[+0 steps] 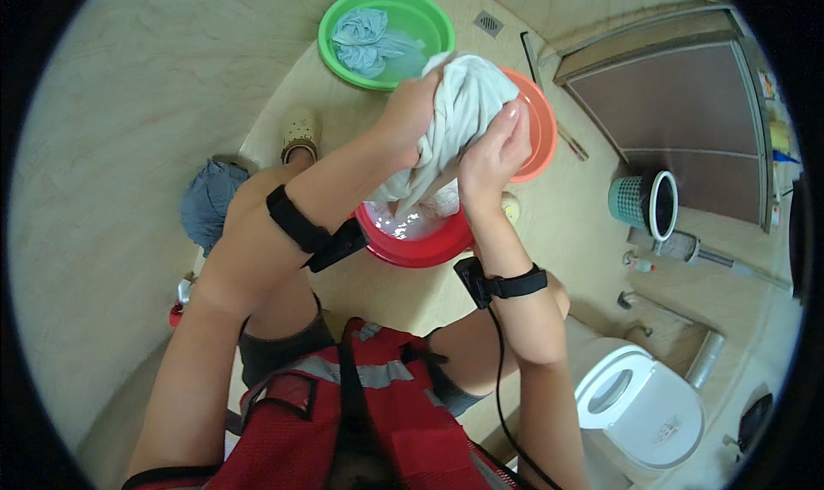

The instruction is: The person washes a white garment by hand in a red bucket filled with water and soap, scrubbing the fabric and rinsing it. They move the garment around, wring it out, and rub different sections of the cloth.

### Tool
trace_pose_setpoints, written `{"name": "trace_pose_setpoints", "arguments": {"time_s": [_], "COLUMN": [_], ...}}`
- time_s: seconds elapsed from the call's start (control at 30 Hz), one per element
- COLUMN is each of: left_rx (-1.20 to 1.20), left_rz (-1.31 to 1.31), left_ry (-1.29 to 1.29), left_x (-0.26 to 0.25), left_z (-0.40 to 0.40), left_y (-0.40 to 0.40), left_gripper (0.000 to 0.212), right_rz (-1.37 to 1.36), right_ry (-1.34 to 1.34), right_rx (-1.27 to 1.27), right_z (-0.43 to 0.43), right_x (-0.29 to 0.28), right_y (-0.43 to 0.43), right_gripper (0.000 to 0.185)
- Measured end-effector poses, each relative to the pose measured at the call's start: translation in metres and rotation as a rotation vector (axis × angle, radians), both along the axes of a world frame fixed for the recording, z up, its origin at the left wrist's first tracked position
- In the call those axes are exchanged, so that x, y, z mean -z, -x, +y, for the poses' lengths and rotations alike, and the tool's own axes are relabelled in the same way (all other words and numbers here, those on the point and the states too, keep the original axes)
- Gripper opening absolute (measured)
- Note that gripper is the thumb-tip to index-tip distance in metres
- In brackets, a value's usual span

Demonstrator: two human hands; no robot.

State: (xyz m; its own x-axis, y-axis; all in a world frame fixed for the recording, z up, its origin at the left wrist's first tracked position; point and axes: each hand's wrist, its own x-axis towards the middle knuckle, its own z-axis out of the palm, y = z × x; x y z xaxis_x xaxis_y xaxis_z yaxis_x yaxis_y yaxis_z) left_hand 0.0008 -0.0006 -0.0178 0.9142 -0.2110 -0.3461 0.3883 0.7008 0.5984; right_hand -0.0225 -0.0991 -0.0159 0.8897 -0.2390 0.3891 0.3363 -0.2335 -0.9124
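A bunched white cloth (pixel 470 97) is held up in front of me between both hands. My left hand (pixel 415 113) grips its left side, with the fingers partly hidden behind the fabric. My right hand (pixel 496 152) holds the right side, thumb on top. The cloth's lower end hangs over a red basin (pixel 415 255) of sudsy water. More whitish fabric (pixel 444 201) shows in that basin. Behind the cloth, an orange basin (pixel 537 126) is partly covered. Beyond my left hand stands a green basin (pixel 444 23) with light blue fabric (pixel 360 39) in cloudy water.
A blue-grey bundle (pixel 212 200) lies by the left wall. To the right are a teal waste bin (pixel 627 200), a small bottle (pixel 639 264) and a white toilet (pixel 656 419). A floor drain (pixel 489 23) and a long pole (pixel 531 59) are at the back.
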Motion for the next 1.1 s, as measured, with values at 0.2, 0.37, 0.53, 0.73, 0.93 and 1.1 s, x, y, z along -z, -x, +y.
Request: {"name": "trace_pose_setpoints", "arguments": {"time_s": [0.2,0.37,0.53,0.73,0.93,1.1], "left_rx": [0.200,0.070,0.144,0.016,-0.151,0.081], "left_rz": [-0.139,-0.185,-0.287,-0.272,-0.150,-0.247], "left_ry": [0.394,0.416,0.398,0.056,-0.197,-0.156], "left_x": [-0.001,0.006,0.000,-0.006,-0.016,-0.020], "left_z": [0.028,0.053,0.070,0.072,0.072,0.045], "left_y": [-0.006,-0.021,-0.012,-0.013,-0.020,-0.005], "left_gripper": [0.033,0.034,0.037,0.039,0.042,0.041], "right_rz": [0.569,0.301,0.268,0.390,0.413,0.272], "right_ry": [-0.687,-0.138,0.115,0.288,-0.066,-0.355], "right_rx": [-0.104,-0.321,-0.627,-0.752,-0.550,-0.315], "right_z": [-0.029,0.017,0.002,-0.039,-0.074,-0.055], "right_x": [0.024,0.066,0.036,0.029,-0.016,-0.029], "right_y": [-0.021,0.003,0.025,0.015,0.005,-0.007], "right_gripper": [0.033,0.034,0.037,0.035,0.022,0.027]}}
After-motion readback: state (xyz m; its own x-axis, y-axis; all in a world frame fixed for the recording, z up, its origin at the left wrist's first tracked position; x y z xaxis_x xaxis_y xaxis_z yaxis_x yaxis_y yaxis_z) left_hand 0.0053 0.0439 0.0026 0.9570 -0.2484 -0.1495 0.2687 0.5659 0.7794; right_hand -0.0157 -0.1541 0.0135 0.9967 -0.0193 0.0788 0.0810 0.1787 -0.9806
